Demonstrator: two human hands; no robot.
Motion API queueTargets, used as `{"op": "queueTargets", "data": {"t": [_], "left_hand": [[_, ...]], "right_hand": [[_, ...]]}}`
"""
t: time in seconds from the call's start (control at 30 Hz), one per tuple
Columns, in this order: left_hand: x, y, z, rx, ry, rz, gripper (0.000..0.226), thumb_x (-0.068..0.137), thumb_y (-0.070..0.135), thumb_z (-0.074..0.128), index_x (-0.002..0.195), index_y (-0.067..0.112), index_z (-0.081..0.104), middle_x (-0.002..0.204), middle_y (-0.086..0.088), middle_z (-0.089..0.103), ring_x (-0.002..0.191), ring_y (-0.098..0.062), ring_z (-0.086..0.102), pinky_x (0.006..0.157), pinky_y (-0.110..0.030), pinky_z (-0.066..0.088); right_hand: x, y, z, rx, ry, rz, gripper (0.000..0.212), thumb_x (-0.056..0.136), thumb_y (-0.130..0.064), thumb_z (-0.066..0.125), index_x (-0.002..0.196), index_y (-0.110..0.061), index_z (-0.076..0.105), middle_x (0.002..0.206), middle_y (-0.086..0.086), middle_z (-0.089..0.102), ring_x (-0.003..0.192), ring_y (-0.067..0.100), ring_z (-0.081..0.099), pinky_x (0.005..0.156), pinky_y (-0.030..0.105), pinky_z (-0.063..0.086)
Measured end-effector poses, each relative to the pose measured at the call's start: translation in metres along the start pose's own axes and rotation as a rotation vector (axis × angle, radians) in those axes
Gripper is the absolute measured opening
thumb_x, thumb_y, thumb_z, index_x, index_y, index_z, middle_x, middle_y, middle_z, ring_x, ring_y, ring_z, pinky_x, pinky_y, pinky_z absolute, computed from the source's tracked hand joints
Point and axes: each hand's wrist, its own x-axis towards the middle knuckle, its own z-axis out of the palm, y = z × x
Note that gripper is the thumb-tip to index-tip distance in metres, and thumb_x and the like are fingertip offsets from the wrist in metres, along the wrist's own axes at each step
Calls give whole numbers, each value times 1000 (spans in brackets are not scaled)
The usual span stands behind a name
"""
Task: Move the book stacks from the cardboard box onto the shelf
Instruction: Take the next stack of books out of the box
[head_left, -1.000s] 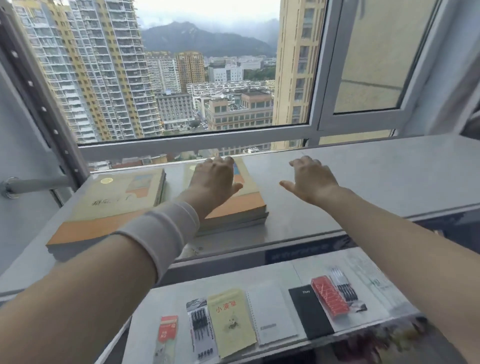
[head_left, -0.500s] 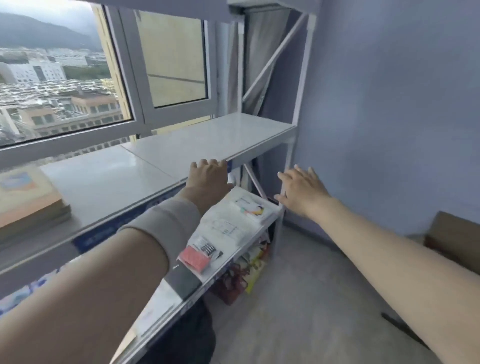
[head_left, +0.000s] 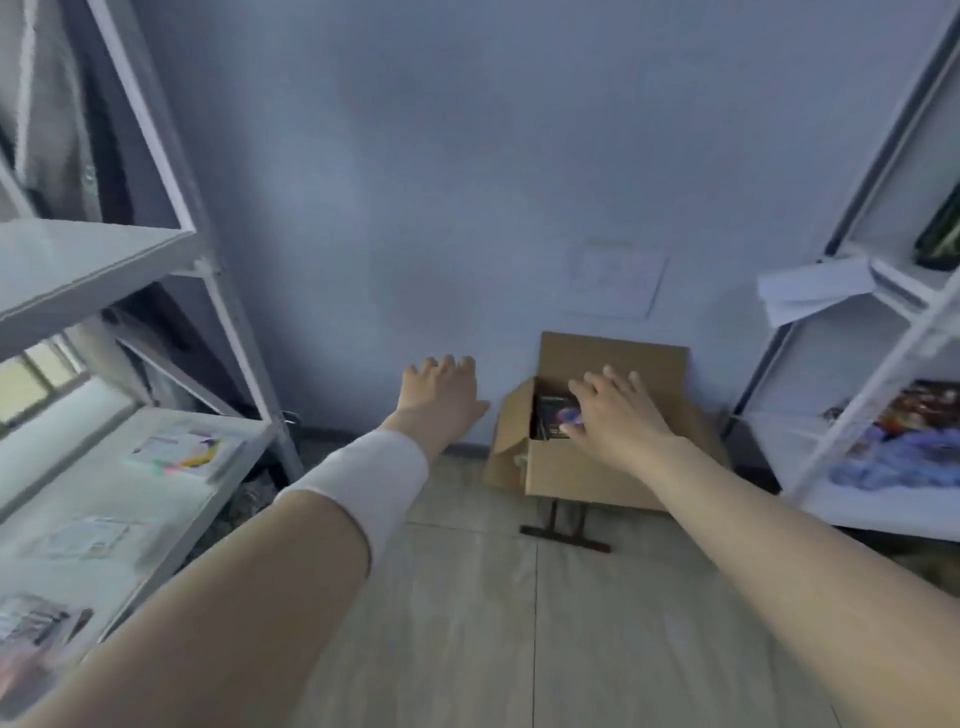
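cardboard box (head_left: 582, 470) low at 4 o'clock, backed against the wall (head_left: 467, 182), mouth upward, long side along the wall, rear flap upright, left flap splayed toward 8 o'clock. dark books (head_left: 553, 413) inside, cover up; long axis hidden. right hand (head_left: 618, 415) over them, fingers spread, gripping nothing. left hand (head_left: 441, 395) at the box's 9 o'clock, spread, empty. shelf (head_left: 78, 249) at 9 o'clock.

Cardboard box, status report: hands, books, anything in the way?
Left hand open, empty, left of cardboard box. Right hand open, extended toward its open top. Books inside. Nothing seen blocking.
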Motion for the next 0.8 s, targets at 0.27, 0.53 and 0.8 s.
{"op": "queueTargets", "data": {"t": [0.27,0.53,0.8], "left_hand": [[157,131,50,-55,-73,196,49,94,40,46,131,9,43,135,-13,50,126,-31,44,100,-39,35],[311,195,99,-88,-185,255,50,91,41,48,131,10,44,135,-12,50,127,-31,44,105,-41,34],[423,269,160,-83,-308,312,52,93,43,46,134,11,41,137,-13,49,129,-31,43,105,-41,33]], "right_hand": [[80,152,64,-10,-68,211,62,96,-43,34,147,-11,20,156,11,21,146,31,11,118,48,9],[163,253,115,54,-192,355,61,96,-44,34,147,-13,21,156,10,21,146,29,12,119,43,13],[252,342,178,118,-294,385,61,96,-42,36,147,-14,20,156,10,21,146,28,13,119,41,15]]}}
